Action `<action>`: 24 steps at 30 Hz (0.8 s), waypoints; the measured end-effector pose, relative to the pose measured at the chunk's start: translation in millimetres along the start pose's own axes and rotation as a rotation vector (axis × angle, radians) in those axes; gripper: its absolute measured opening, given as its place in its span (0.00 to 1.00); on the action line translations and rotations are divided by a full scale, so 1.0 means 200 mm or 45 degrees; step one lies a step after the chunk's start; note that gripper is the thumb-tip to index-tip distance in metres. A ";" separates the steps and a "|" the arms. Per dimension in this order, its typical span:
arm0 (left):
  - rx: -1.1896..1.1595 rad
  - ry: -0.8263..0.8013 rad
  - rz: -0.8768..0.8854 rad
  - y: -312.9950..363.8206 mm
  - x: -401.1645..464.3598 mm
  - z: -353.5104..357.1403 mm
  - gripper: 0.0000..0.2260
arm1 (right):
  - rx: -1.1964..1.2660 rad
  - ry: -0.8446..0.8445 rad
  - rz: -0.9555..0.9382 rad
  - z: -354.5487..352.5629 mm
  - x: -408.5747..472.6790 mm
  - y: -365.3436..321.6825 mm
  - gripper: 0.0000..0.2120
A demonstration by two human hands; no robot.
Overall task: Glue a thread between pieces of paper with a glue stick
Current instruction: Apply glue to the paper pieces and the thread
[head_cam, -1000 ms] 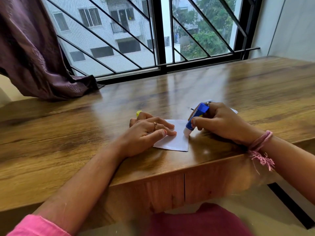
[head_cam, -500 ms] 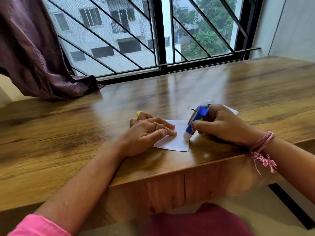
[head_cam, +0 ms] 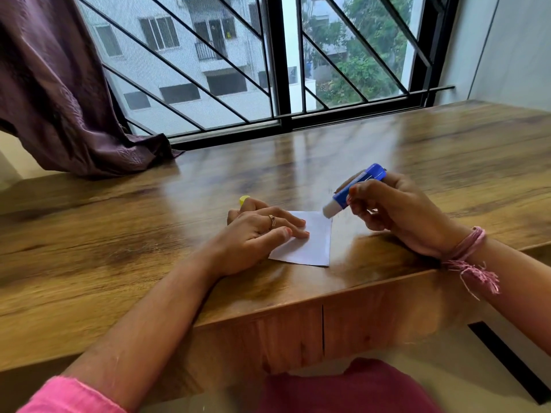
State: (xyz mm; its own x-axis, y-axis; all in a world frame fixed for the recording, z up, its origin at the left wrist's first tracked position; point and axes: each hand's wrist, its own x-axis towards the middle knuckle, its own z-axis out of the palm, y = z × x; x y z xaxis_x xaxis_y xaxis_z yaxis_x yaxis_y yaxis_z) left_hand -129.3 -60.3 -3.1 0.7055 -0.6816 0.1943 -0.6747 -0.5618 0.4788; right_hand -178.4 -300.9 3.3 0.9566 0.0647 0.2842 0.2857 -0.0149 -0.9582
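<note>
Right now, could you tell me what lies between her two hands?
In the head view, the white paper on the table lies there, pinned by the left hand.

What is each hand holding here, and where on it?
The right hand grips the glue stick around its blue barrel. The left hand holds nothing; it presses the white paper flat.
</note>
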 end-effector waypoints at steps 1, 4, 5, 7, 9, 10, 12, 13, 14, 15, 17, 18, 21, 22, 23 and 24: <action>-0.006 0.001 -0.004 0.00 0.00 0.00 0.16 | 0.029 0.001 0.018 0.00 0.00 0.00 0.07; -0.041 0.004 -0.018 0.00 0.00 0.00 0.16 | 0.084 0.003 0.047 -0.01 0.01 0.00 0.07; -0.058 0.004 -0.017 0.00 0.00 0.00 0.16 | 0.085 0.000 0.046 -0.01 0.01 0.00 0.06; -0.086 0.007 -0.016 0.00 0.00 0.00 0.16 | 0.083 -0.017 0.043 -0.01 0.01 0.00 0.04; -0.107 0.011 -0.012 -0.01 0.00 0.00 0.17 | 0.093 -0.050 0.046 -0.01 0.01 -0.01 0.04; -0.124 0.012 -0.004 -0.01 0.01 -0.01 0.17 | 0.096 -0.059 0.056 -0.01 0.01 -0.01 0.06; -0.168 0.027 0.014 -0.02 0.01 -0.01 0.19 | 0.080 -0.044 0.080 0.00 0.00 -0.01 0.07; -0.190 0.040 0.013 -0.02 0.01 -0.01 0.20 | 0.070 -0.037 0.090 0.00 0.00 -0.01 0.06; -0.212 0.052 0.007 -0.03 0.02 -0.01 0.21 | 0.065 -0.031 0.106 0.00 0.00 -0.01 0.05; -0.227 0.058 0.000 -0.03 0.02 -0.01 0.21 | 0.063 -0.027 0.122 0.01 0.00 -0.01 0.05; -0.239 0.058 0.001 -0.04 0.02 -0.01 0.22 | 0.055 -0.021 0.151 0.01 0.00 -0.01 0.06; -0.244 0.054 0.008 -0.04 0.02 -0.01 0.22 | 0.057 -0.016 0.166 0.01 0.00 -0.01 0.06; -0.245 0.051 0.021 -0.04 0.02 -0.02 0.23 | 0.065 0.000 0.192 0.02 0.00 -0.01 0.06; -0.240 0.053 0.014 -0.03 0.01 -0.02 0.23 | 0.068 0.002 0.198 0.02 0.01 -0.01 0.06; -0.240 0.055 0.002 -0.03 0.01 -0.02 0.23 | 0.072 0.004 0.202 0.02 0.01 -0.02 0.06; -0.243 0.055 -0.013 -0.03 0.01 -0.02 0.22 | 0.077 0.007 0.206 0.02 0.01 -0.02 0.06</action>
State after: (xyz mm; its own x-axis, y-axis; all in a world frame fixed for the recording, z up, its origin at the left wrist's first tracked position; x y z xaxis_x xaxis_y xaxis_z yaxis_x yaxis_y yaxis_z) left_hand -122.8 -56.4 -2.7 0.7234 -0.6534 0.2232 -0.6169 -0.4665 0.6339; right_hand -178.3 -296.3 6.6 0.9901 0.0610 0.1261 0.1241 0.0350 -0.9917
